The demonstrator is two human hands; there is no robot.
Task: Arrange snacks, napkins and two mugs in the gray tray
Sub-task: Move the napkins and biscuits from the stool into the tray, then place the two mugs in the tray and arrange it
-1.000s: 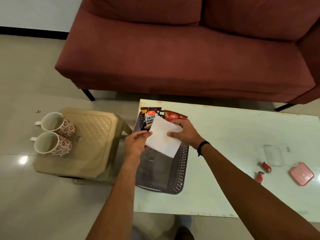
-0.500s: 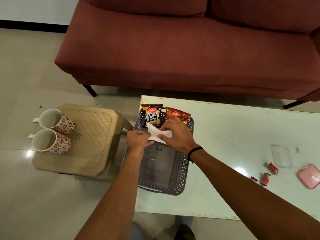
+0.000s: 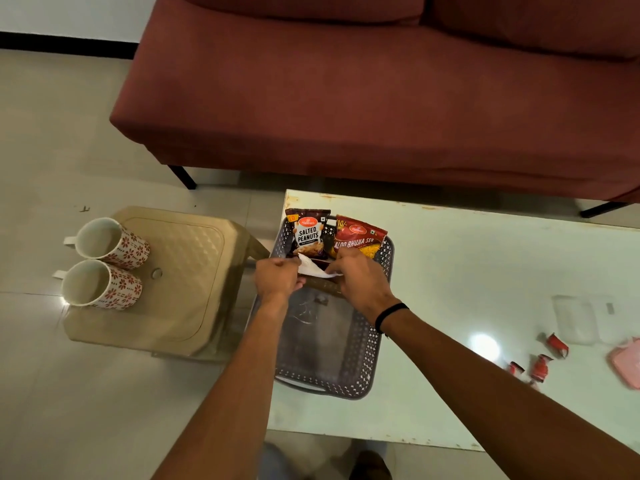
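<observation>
Since the earlier frame, the white paper napkin (image 3: 316, 269) had been lowered from above the gray perforated plastic tray (image 3: 360, 355) to its far end, near the snack packets; left hand (image 3: 277, 277) and right hand (image 3: 360, 280) both pinched it.

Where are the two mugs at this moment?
In the head view the two mugs lie on their sides on the beige stool, at the left, outside the gray tray that stands on the table.
</observation>
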